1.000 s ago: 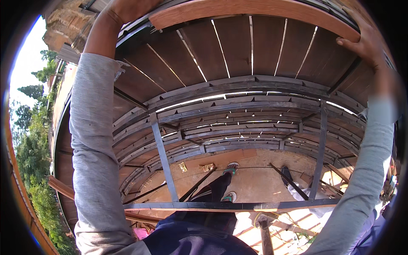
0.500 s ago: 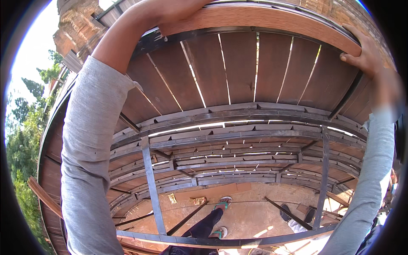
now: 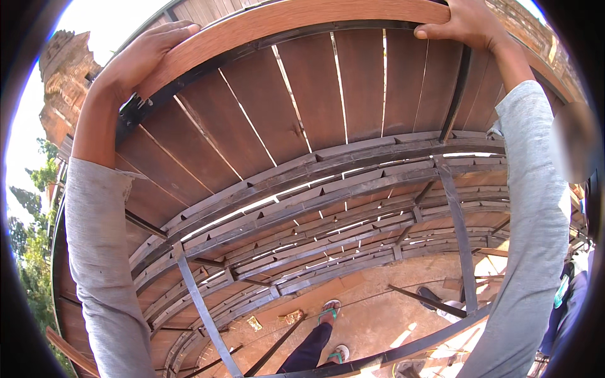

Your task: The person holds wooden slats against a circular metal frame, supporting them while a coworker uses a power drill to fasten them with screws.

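Observation:
A long reddish-brown wooden plank (image 3: 277,24) lies along a black metal bar at the top of a slatted wooden structure. My left hand (image 3: 148,55) rests on the plank near its left end, fingers over the upper edge. Close to the plank's other end my right hand (image 3: 463,26) grips it, the thumb on the near side and the remaining fingers mostly hidden behind. Below the plank run dark brown boards (image 3: 321,88) with narrow light gaps between them.
Under the boards, curved metal rails (image 3: 315,157) and upright posts (image 3: 455,233) form a frame. Feet in teal flip-flops (image 3: 331,309) stand on the earthen floor. Another person's dark-trousered leg (image 3: 554,315) shows at right. Trees (image 3: 38,258) and a brick ruin (image 3: 66,82) rise at left.
The view has turned, so plank and frame now slant up to the right. My left hand has come fully into sight. My right hand appears higher and further left, still on the plank.

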`<move>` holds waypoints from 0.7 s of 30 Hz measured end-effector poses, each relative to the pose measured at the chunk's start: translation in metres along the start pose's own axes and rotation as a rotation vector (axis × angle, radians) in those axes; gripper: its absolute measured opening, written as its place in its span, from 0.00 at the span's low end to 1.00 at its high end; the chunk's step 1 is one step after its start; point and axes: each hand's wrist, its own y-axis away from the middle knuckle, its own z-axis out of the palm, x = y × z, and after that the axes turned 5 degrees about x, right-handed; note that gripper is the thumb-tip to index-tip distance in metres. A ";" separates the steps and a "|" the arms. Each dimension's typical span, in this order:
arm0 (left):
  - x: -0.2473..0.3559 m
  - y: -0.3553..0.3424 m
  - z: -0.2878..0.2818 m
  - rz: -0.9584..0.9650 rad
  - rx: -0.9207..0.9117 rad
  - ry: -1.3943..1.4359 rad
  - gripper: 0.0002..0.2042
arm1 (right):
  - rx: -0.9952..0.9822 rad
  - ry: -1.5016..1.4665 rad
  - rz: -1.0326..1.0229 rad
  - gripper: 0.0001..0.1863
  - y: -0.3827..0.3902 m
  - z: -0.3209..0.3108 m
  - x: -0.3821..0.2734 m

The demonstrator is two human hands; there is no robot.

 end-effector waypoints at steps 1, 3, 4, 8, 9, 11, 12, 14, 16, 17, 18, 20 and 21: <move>-0.005 -0.004 -0.003 0.040 -0.006 -0.005 0.27 | -0.004 0.005 -0.001 0.49 -0.001 -0.003 -0.001; -0.004 -0.009 -0.005 0.004 -0.039 0.025 0.27 | 0.011 0.010 -0.010 0.50 0.000 -0.001 0.003; 0.000 -0.006 -0.003 -0.047 -0.022 0.065 0.27 | 0.030 0.009 -0.018 0.50 0.001 0.002 0.007; -0.004 -0.002 0.002 -0.072 0.083 0.024 0.29 | 0.029 0.010 0.018 0.51 0.004 0.003 -0.004; 0.000 0.000 0.003 -0.085 0.062 0.066 0.31 | 0.033 0.031 0.018 0.51 0.005 0.001 -0.005; 0.011 0.002 0.005 -0.120 0.029 0.126 0.33 | 0.040 0.074 0.018 0.51 0.007 -0.002 -0.006; 0.013 0.004 0.004 -0.149 0.018 0.137 0.35 | -0.007 0.033 0.033 0.52 0.007 -0.006 -0.009; 0.012 0.004 0.005 -0.222 0.015 0.115 0.38 | -0.101 -0.047 0.066 0.53 0.006 -0.019 -0.018; 0.021 0.003 0.007 -0.121 0.034 0.107 0.40 | -0.142 0.015 0.071 0.52 0.005 -0.031 -0.018; 0.022 0.008 0.004 -0.080 0.045 0.086 0.42 | -0.158 0.026 0.069 0.52 0.002 -0.025 -0.016; 0.002 0.006 0.003 -0.042 0.017 0.045 0.38 | -0.055 0.078 0.020 0.54 0.000 -0.007 -0.006; 0.005 -0.001 0.003 0.038 -0.074 -0.055 0.39 | 0.004 0.114 0.013 0.57 0.002 0.008 0.006; 0.021 0.002 0.000 0.060 -0.134 -0.130 0.43 | -0.031 0.075 0.045 0.60 0.002 0.006 -0.001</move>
